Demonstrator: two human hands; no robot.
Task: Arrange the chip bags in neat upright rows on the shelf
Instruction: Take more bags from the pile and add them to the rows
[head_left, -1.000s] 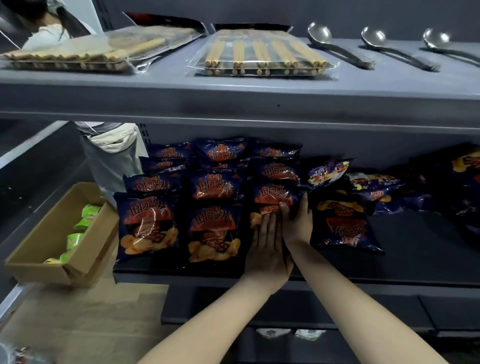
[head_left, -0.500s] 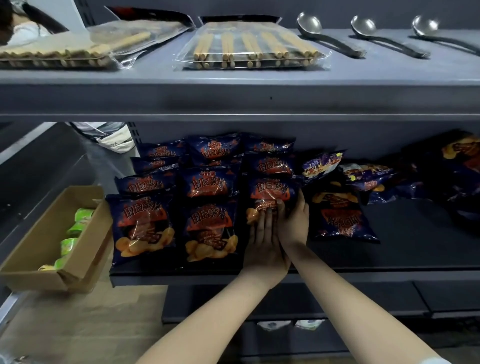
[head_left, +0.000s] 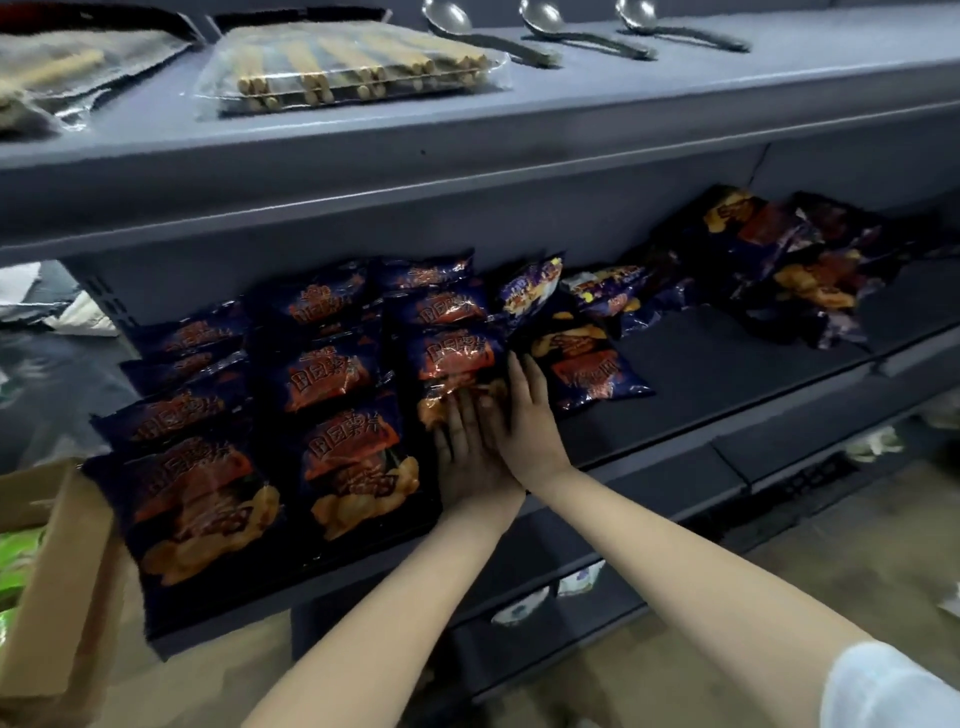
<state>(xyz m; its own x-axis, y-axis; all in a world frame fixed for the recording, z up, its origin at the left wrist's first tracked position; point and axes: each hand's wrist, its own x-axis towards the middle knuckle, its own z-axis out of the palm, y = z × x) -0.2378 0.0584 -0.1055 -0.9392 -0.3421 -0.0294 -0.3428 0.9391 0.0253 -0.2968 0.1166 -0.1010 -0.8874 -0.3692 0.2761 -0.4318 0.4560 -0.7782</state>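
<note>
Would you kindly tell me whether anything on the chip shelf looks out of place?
Yes: a purple bag tilts askew just right of the neat rows, and a jumbled heap of bags lies farther right.

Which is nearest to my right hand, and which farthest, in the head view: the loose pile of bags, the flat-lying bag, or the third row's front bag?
1. The third row's front bag: touched by the right hand, on its left.
2. The flat-lying bag: just to the hand's right.
3. The loose pile of bags: far right, farther back.
</note>
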